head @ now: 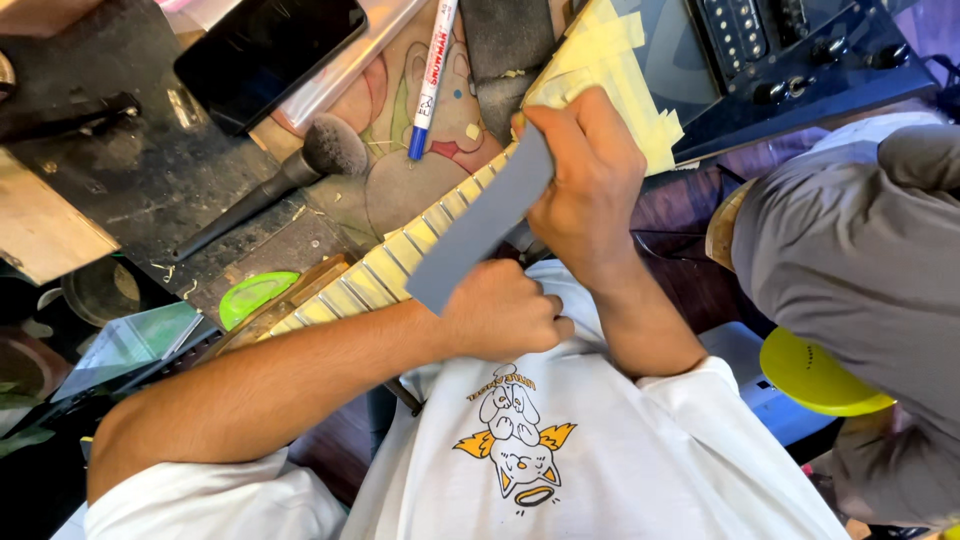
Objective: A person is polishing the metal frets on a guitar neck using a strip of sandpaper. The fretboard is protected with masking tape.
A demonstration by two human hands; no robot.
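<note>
The right hand [585, 185] is curled shut around the top end of a long grey strip [480, 225], which looks like sanding paper. Its fingers [575, 125] wrap over the strip and press it down on the guitar neck [390, 265]. The left hand [500, 310] is closed in a fist at the strip's low end, just under the neck. You cannot tell if those fingers pinch the strip or only hold the neck.

The neck lies slanted across the middle of the counter [150, 180]. It is covered in pale yellow tape [625, 75], with thin metal bars showing between the pieces. The black guitar body [800, 60] sits at the far right corner.

Near the far edge lie a dark phone [270, 50] and a white marker with a blue cap [432, 75]. A soft brush [300, 170] lies just left of the neck. A green disc [255, 295] sits by the neck's left end.
</note>
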